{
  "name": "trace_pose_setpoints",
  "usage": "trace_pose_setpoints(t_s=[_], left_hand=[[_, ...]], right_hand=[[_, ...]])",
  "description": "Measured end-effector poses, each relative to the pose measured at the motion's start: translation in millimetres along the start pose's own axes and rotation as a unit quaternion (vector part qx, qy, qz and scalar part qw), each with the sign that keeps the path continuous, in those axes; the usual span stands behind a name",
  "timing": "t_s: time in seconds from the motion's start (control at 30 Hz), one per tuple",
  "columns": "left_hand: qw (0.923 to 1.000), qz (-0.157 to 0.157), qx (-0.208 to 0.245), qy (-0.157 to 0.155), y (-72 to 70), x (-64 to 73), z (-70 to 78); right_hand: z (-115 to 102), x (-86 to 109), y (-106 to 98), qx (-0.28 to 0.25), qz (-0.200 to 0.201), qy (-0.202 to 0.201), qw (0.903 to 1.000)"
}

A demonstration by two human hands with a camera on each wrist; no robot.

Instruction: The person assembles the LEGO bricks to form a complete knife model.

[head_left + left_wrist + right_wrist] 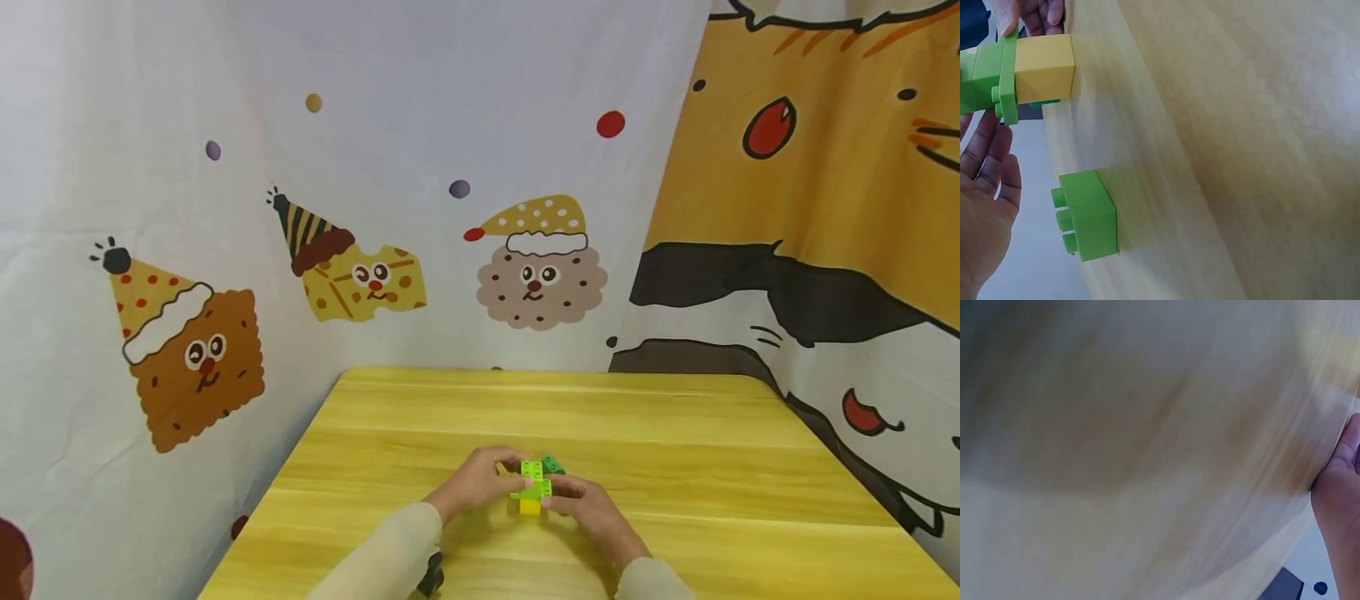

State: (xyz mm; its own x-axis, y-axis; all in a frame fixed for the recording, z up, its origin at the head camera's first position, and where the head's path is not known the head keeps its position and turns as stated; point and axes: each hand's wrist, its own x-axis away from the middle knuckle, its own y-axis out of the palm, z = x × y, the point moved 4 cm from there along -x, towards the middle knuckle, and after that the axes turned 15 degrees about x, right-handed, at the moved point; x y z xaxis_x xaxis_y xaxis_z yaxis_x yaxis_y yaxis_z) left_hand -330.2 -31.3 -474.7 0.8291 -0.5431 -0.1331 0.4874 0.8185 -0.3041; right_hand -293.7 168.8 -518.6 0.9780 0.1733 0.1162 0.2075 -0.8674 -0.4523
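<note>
At the bench, the left hand holds a narrow pinch grip on the lime-green pieces, near a loose green block the left wrist view shows; the pieces sit between both hands, atop a yellow block; just behind rests a dark green block; the right hand pinches the stack's right side. Square studs, a steadied base and straight, even pressure would likely seat it best.
</note>
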Motion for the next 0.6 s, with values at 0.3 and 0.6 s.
trace_pose_setpoints(t_s=[0.3, 0.6], left_hand=[[1.0, -0.002, 0.002, 0.0, -1.0, 2.1, -3.3], [1.0, 0.006, -0.005, -0.004, -14.2, 7.8, -7.6]], right_hand=[[-2.3, 2.3, 1.3, 0.006, 0.002, -0.003, 1.0], [-3.4, 1.7, 1.3, 0.009, 0.009, 0.004, 0.9999]])
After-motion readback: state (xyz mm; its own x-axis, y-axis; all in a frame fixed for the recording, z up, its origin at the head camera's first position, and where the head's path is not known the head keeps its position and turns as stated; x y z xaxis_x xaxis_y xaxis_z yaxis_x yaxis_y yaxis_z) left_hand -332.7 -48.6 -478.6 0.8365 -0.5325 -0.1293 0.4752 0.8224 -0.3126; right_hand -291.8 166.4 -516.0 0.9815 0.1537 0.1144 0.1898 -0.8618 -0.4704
